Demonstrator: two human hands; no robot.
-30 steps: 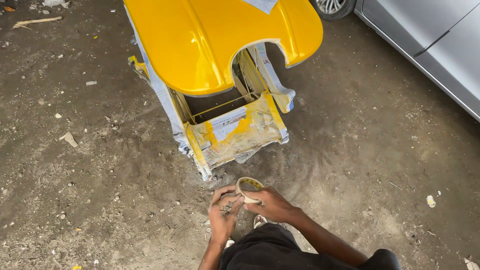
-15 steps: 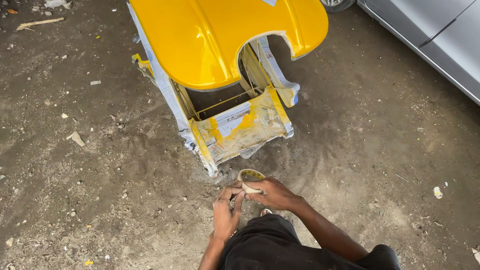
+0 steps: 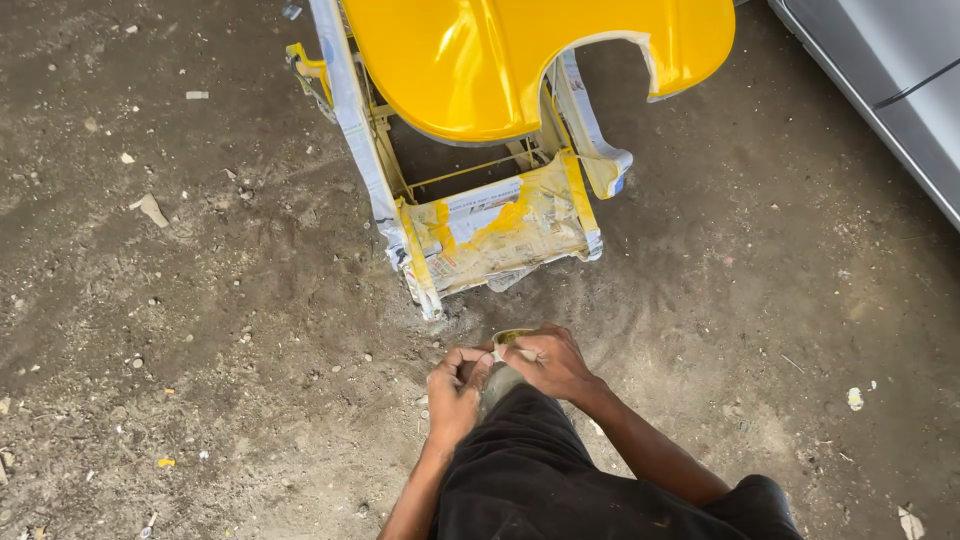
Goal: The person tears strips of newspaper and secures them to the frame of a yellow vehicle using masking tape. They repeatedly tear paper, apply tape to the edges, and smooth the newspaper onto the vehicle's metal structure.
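A roll of pale masking tape (image 3: 510,338) with yellow paint marks sits in my right hand (image 3: 550,362), which grips it from the right. My left hand (image 3: 453,392) is just left of the roll, fingers curled and pinching at its edge or a loose end; which one I cannot tell. Both hands hover low over the dirt floor, above my dark-trousered knee (image 3: 520,450). Ahead of them stands a glossy yellow painted car panel (image 3: 480,60) on a stand wrapped in paint-stained newspaper (image 3: 500,230).
A silver car body (image 3: 890,70) fills the upper right corner. The dirt floor (image 3: 200,300) carries small stones, paper scraps and debris. The stand's paper-covered frame (image 3: 355,120) reaches close to my hands.
The view has shifted so the yellow panel and stand sit higher and further right. My hands have drawn closer together and the tape roll is now mostly covered by my right hand.
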